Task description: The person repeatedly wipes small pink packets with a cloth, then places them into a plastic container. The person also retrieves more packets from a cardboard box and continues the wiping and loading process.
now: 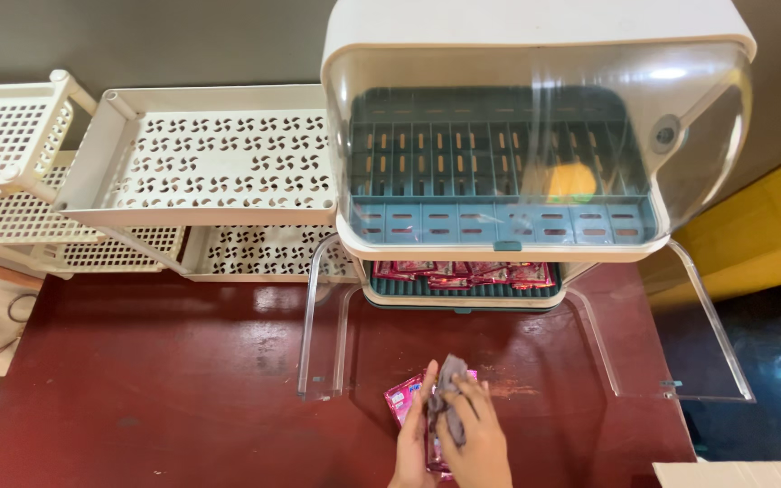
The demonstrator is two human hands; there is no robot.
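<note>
Two hands work at the near edge of a dark red table (pixel 183 361), and between them lie one grey cloth (pixel 449 398) and a small pile of pink sachets (pixel 402 398); how many sachets are in the pile cannot be told, since the hands cover most of it. The pile lies flat on the table directly under the hands, its pink corner showing just to the left of the left hand (pixel 413 443). The cloth lies on top of the pile, bunched, rising between the two hands. The right hand (pixel 476 434) lies over the cloth with its fingers curled down onto it, pressing and pinching the fabric against the sachets. The left hand lies alongside with fingers straight and close together, its edge touching the pile and the cloth; it grips nothing that I can see. Behind them stands one white cabinet (pixel 535 27) with a clear domed cover, holding two tiers: the upper teal rack (pixel 499 190) with one yellow thing on it, and a lower tray (pixel 463 291) with a row of more pink sachets, too overlapped to count. One clear door (pixel 707 352) hangs open over the table. To the left stand several white perforated shelves (pixel 210 154), stacked askew.
</note>
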